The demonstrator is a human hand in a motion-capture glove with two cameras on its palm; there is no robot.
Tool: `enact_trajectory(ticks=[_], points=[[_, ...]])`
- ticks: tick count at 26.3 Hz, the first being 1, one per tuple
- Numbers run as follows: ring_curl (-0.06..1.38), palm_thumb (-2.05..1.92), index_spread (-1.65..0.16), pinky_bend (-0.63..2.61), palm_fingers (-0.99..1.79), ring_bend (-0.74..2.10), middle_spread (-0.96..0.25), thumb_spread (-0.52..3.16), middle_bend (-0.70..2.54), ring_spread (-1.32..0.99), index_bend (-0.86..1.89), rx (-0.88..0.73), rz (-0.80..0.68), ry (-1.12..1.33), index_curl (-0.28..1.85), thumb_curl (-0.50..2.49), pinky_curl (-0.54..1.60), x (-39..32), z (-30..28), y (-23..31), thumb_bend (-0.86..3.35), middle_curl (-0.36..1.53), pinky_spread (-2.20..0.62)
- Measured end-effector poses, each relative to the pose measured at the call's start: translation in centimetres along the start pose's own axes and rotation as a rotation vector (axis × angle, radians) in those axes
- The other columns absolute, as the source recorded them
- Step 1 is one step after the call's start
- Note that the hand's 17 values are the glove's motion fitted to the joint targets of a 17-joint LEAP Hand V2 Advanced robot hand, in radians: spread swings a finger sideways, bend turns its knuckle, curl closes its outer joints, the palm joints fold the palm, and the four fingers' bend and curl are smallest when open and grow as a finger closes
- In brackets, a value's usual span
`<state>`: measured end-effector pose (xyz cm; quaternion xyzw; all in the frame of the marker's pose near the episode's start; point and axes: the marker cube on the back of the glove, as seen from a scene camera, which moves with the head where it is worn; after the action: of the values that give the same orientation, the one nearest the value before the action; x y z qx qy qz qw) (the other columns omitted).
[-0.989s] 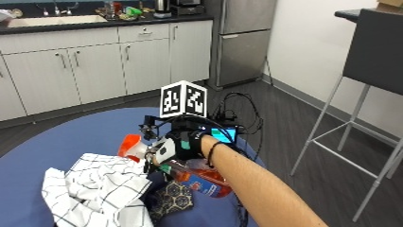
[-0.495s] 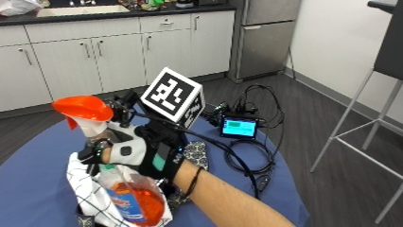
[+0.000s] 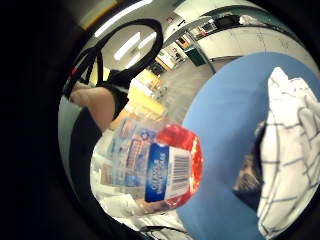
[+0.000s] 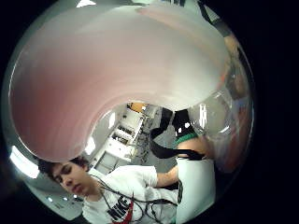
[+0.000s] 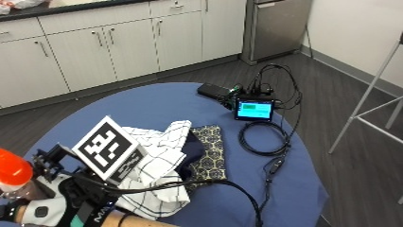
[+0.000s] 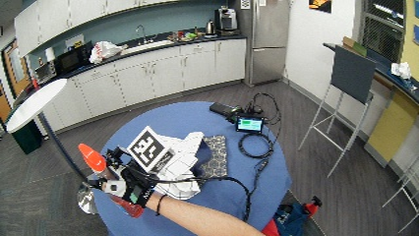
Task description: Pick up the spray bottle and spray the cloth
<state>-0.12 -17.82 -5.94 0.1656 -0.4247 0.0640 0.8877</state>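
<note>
**Bottle lifted off the table, cloth lying beside it**

Nearest us in the outside view, our gloved right hand (image 5: 47, 210) sits at about seven o'clock of the round blue table (image 5: 277, 189), raised above its edge. It grips the spray bottle (image 6: 98, 164): in the wide outside view the fingers wrap round the bottle's body, with the orange spray head sticking up at ten o'clock from the hand and the reddish base showing below it. The little finger side palm view shows the bottle's clear body, printed label and red liquid close against the palm, with the table beyond it.

Just past the hand, toward one o'clock, the white cloth with a black grid (image 5: 161, 165) lies crumpled on the table, apart from the bottle. Touching its far side is a dark patterned cloth (image 5: 211, 151).

Farther on, at about one o'clock of the table, a coiled black cable (image 5: 264, 139) lies flat, and beyond it stands a small device with a lit green screen (image 5: 254, 109). A black box (image 5: 213, 90) rests near the far rim.
</note>
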Motion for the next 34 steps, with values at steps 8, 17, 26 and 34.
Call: enact_trajectory(ticks=[8, 17, 26, 34], points=[[0.39, 0.76, -0.19, 0.28, 1.12, 0.48, -0.06, 1.01, 0.52, -0.08, 0.1, 0.021, 0.036, 0.014, 0.31, 0.51, 0.32, 4.4, 3.5, -0.2, -0.03, 0.45, 0.07], [0.39, 0.79, -0.2, 0.26, 1.12, 0.48, -0.07, 0.99, 0.5, -0.09, 0.11, -0.086, 0.018, 0.005, 0.31, 0.49, 0.32, 3.8, 9.0, -0.7, -0.02, 0.44, 0.08], [0.4, 0.79, -0.22, 0.31, 0.88, 0.44, -0.08, 0.98, 0.42, -0.09, 0.07, -0.139, -0.013, 0.075, 0.28, 0.47, 0.34, 4.2, 8.1, 0.7, -0.03, 0.43, 0.08], [0.38, 0.8, -0.22, 0.37, 0.87, 0.41, -0.08, 0.99, 0.37, -0.08, 0.08, -0.199, -0.184, 0.326, 0.24, 0.45, 0.35, 2.8, 0.3, 7.7, -0.02, 0.41, 0.08]])
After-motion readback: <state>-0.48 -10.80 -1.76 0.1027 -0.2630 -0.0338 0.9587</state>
